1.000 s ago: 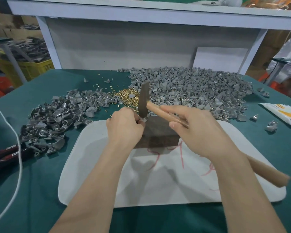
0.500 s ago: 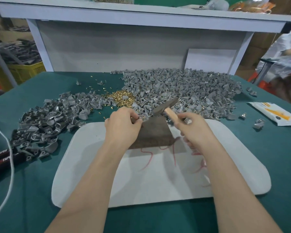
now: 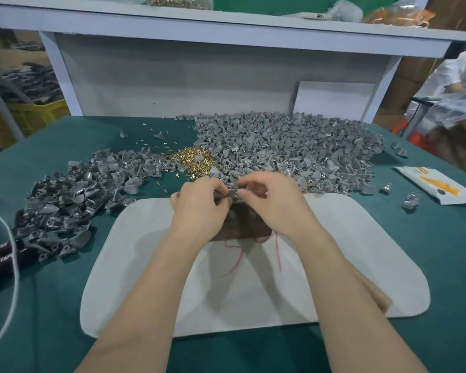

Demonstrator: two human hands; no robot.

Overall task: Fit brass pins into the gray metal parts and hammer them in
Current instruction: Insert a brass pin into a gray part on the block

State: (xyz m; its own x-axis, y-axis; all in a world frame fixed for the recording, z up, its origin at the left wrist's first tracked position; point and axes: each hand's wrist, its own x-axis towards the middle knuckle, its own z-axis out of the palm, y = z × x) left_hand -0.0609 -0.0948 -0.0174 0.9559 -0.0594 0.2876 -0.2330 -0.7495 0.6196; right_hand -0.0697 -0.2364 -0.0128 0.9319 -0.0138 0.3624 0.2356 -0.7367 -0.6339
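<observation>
1. Back edge of the bench: a wide pile of gray parts lies under an overhanging shelf.
2. Left edge: a second gray pile, pliers and a white cord.
3. Brass pins fill the gap between the piles.
4. The left hand and right hand meet over the dark block.
5. Bare white mat lies open toward the near edge, and bare bench separates it from the packet.

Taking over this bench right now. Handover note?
Left hand: pinching a gray part over the dark block.
Right hand: pinching the same part; any pin is hidden.
Hammer handle shows beside the right forearm, over the white mat.
Brass pins heaped behind the hands; big gray parts pile beyond, darker pile at left.
Done: count unclear. Left: seat pin, hammer it, then the pile.
</observation>
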